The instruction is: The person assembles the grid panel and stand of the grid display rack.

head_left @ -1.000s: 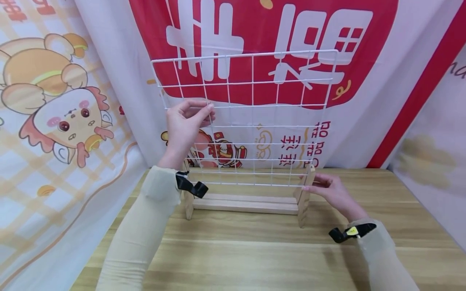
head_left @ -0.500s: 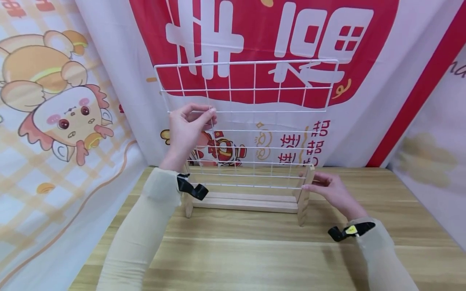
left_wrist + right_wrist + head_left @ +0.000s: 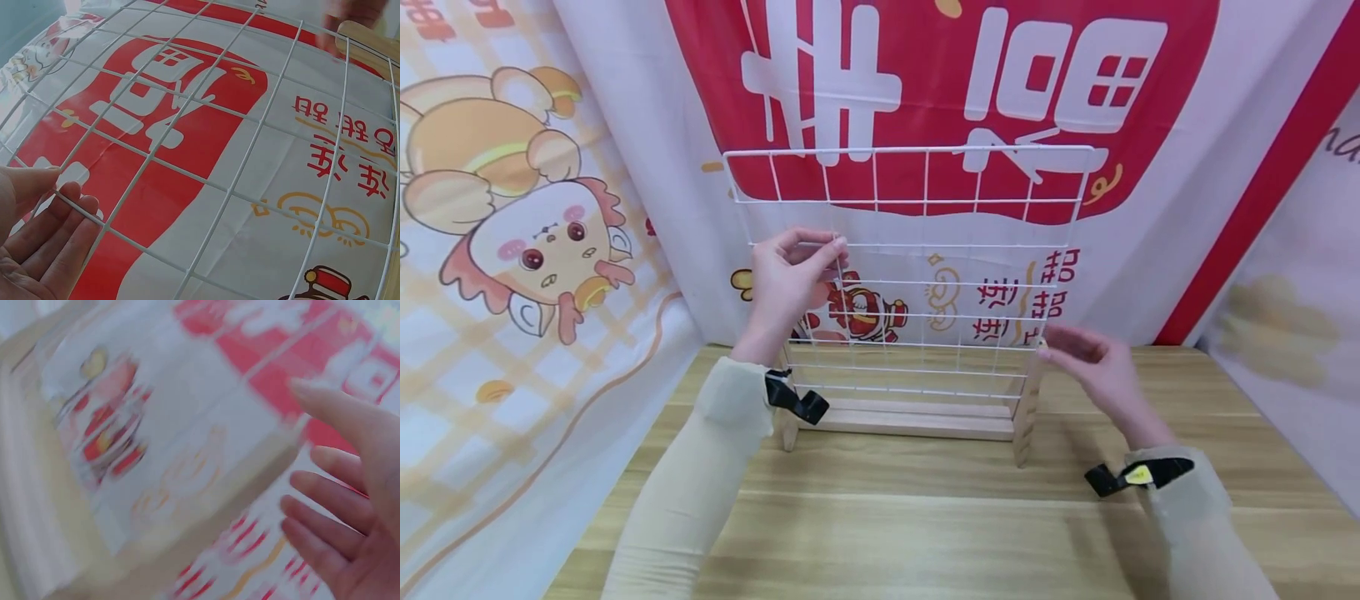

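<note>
A white wire grid panel (image 3: 887, 150) stands upright in a light wooden stand (image 3: 917, 423), its lower part between the two side posts. My left hand (image 3: 786, 279) pinches a wire at the panel's left side, above mid-height. The left wrist view shows that thumb and fingertips of the left hand (image 3: 47, 247) at the wire. My right hand (image 3: 1097, 367) is at the top of the right post (image 3: 1027, 417). In the right wrist view, blurred, the fingers of the right hand (image 3: 356, 519) are spread beside the post (image 3: 194, 534), with nothing between them.
The stand is on a wood-grain table (image 3: 895, 542). Behind it hangs a white cloth with a large red print (image 3: 917, 83), close to the panel. Another printed cloth (image 3: 647, 250) hangs along the left side.
The panel has come down lower in the stand, and my left hand has moved down with it. My right hand has moved up from the right post's side to its top.
</note>
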{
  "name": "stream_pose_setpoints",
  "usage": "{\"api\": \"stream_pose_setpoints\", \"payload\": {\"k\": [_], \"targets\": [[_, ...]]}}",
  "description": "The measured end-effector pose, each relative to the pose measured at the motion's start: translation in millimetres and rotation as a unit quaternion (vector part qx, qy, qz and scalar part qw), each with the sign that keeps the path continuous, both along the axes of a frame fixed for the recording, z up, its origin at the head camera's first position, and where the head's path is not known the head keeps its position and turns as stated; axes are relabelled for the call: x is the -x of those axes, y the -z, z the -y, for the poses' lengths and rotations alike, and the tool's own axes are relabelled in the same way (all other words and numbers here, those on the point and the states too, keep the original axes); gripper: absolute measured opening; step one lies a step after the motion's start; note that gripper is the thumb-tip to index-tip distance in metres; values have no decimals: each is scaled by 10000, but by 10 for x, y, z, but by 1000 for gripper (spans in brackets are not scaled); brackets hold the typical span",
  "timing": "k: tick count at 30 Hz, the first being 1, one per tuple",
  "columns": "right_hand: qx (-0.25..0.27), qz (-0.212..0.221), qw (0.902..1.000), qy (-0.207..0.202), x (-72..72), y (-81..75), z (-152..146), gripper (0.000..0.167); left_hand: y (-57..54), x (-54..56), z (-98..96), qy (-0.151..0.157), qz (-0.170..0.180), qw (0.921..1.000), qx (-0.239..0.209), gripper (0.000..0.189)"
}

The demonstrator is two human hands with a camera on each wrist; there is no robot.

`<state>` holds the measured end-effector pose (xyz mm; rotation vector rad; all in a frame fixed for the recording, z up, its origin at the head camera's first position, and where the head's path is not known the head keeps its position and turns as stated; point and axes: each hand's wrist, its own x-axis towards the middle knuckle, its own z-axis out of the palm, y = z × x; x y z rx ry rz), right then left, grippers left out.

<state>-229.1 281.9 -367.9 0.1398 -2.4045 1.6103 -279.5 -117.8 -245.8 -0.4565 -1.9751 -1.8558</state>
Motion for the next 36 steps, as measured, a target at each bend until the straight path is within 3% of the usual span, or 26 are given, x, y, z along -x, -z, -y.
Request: {"api": "stream_pose_setpoints", "payload": {"k": [5,10,22,28,33,36], "targets": [[115,-520,9958,749,-54,-484,92,51,22,6,-22,-36,-10,10000,44,29],[24,-907,9918,895,-23,-691,154,44,53,-10,-29,-68,35,9999,155,32],[-221,-1349,9875,782,4,-714,266,41,95,-18,1,-144,245,9994,209,36],[-270,-1507,9846,843,-5,-692,319,38,143,-56,159,-200,-220,9993,246,39],[-305,-1524,9841,858,-18,-690,324,41,201,-103,460,-390,-441,9977,-328,38],[-332,-1486,9846,857,-26,-692,318,42,243,-121,624,-749,-357,9930,-843,37]]}}
